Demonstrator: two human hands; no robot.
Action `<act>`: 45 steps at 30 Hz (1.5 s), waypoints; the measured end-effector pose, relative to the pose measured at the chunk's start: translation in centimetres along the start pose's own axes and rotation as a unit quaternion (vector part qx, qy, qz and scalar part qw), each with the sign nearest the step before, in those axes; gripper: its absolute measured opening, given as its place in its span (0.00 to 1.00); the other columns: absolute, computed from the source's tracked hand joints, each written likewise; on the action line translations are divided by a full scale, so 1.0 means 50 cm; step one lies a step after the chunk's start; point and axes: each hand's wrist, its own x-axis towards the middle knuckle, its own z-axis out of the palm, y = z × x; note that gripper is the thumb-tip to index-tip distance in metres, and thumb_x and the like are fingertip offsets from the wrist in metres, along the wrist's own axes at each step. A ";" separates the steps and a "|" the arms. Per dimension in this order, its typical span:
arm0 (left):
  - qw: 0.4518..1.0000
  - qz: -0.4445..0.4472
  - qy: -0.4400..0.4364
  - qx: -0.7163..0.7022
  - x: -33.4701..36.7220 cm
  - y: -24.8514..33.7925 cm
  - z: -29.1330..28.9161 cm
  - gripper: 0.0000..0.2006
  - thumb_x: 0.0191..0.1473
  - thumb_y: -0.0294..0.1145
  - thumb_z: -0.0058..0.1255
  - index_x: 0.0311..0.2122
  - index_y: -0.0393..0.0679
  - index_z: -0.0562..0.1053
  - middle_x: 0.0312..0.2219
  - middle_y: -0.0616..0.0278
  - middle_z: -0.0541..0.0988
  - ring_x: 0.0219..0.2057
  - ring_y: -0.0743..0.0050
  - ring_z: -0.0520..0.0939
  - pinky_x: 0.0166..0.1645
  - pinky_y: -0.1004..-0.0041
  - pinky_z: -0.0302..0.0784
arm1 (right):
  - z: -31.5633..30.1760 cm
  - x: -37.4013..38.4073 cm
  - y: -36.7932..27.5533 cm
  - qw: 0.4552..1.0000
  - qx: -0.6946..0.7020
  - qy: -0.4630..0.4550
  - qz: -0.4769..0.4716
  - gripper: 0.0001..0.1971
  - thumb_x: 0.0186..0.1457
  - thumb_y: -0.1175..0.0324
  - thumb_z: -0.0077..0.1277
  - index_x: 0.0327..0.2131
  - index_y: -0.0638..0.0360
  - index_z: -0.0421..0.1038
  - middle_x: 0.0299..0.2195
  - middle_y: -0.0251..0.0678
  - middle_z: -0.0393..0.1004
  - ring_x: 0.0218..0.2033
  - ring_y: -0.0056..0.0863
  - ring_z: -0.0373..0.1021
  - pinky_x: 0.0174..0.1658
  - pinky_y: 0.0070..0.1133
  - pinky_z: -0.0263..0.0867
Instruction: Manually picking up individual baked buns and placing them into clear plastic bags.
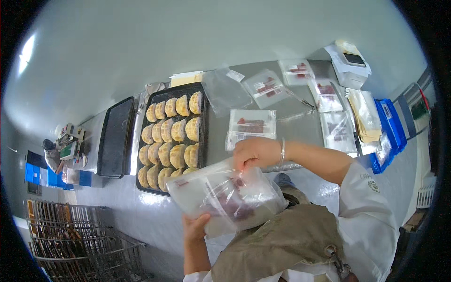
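Observation:
In front of my apron I hold a stack of clear plastic bags (221,195) with dark red printing, tilted and glossy. My left hand (196,226) grips its near left edge, thumb on top and the other fingers hidden beneath. My right hand (253,152), with a bangle at the wrist, is closed at the far edge of the bags, fingers pinched on the plastic. Just beyond it on the metal table lies another pile of printed bags (251,123). To the left, a black baking tray (205,117) carries rows of golden half-moon pastries (164,130).
More bag piles (268,88) lie along the table's back. A box with a phone (354,59) stands at the back right, near blue crates (392,122). Another black tray (115,136) sits farther left. Wire racks (70,235) stand at lower left; a person (51,152) works beyond.

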 end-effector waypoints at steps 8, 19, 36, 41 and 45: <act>0.977 -0.095 0.183 0.057 0.003 -0.090 -0.186 0.26 0.33 0.20 0.55 0.43 0.33 0.63 0.34 0.55 0.71 0.35 0.67 0.73 0.38 0.69 0.71 | -0.072 -0.208 0.093 0.716 0.324 0.617 0.031 0.02 0.47 0.73 0.46 0.23 0.58 0.65 0.27 0.32 0.66 0.29 0.24 0.63 0.35 0.23 0.62; 0.967 0.058 0.244 0.049 0.009 -0.008 -0.211 0.26 0.33 0.20 0.55 0.43 0.32 0.63 0.34 0.56 0.71 0.36 0.68 0.73 0.39 0.70 0.70 | 0.135 0.008 0.010 0.695 0.541 0.202 0.428 0.17 0.50 0.64 0.47 0.41 0.65 0.62 0.37 0.37 0.68 0.38 0.24 0.65 0.41 0.22 0.62; 0.983 0.067 0.118 0.125 0.090 0.050 0.077 0.25 0.34 0.20 0.56 0.42 0.33 0.63 0.36 0.58 0.71 0.35 0.71 0.73 0.38 0.75 0.70 | 0.025 -0.082 0.106 0.772 0.489 0.205 0.351 0.23 0.46 0.67 0.50 0.46 0.64 0.59 0.34 0.44 0.69 0.30 0.32 0.69 0.35 0.27 0.67; 0.986 0.008 0.040 0.163 0.164 0.029 0.119 0.25 0.37 0.24 0.55 0.44 0.33 0.62 0.36 0.58 0.71 0.38 0.70 0.72 0.41 0.74 0.67 | -0.014 -0.091 0.098 0.837 0.429 0.129 0.315 0.30 0.43 0.59 0.54 0.47 0.65 0.57 0.41 0.43 0.66 0.43 0.31 0.62 0.47 0.23 0.56; 0.974 0.004 0.023 0.225 0.258 -0.012 0.193 0.24 0.41 0.27 0.52 0.45 0.34 0.61 0.37 0.60 0.70 0.38 0.74 0.70 0.42 0.76 0.65 | 0.017 -0.143 0.175 0.805 0.441 0.278 0.282 0.29 0.45 0.58 0.52 0.48 0.64 0.57 0.44 0.45 0.63 0.40 0.31 0.65 0.44 0.25 0.61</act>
